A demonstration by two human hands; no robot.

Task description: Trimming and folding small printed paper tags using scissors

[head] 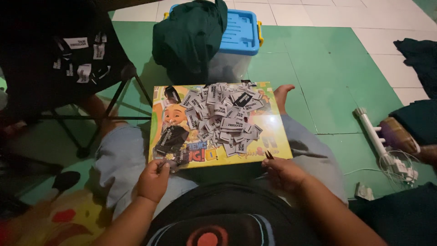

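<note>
Down on the floor, the person sat cross-legged with a bright cartoon-printed board (273,136) resting across the lap, and that board served as the work surface. Heaped on the upper middle of the board lay a pile of small grey and black fabric labels (223,118), overlapping loosely, with a few darker ones (170,139) strewn toward the board's left side. At the board's near left corner the left hand (154,180) was curled, its fingertips pinching a small dark label (163,163) at the edge. At the board's near right edge the right hand (283,173) was closed around small dark scissors (269,155), whose tips poked up over the rim. Beyond the board's far edge stood a clear storage bin with a blue lid (243,32), a dark green cloth (189,38) draped over its left half. Left of the board stood a folding stool with a black seat (59,64), more labels scattered on it. Right of the board, on the floor, lay a white power strip with tangled cords (387,155). The floor itself was green matting (318,68) meeting pale tiles (387,27) farther from the board; the room was dim.
</note>
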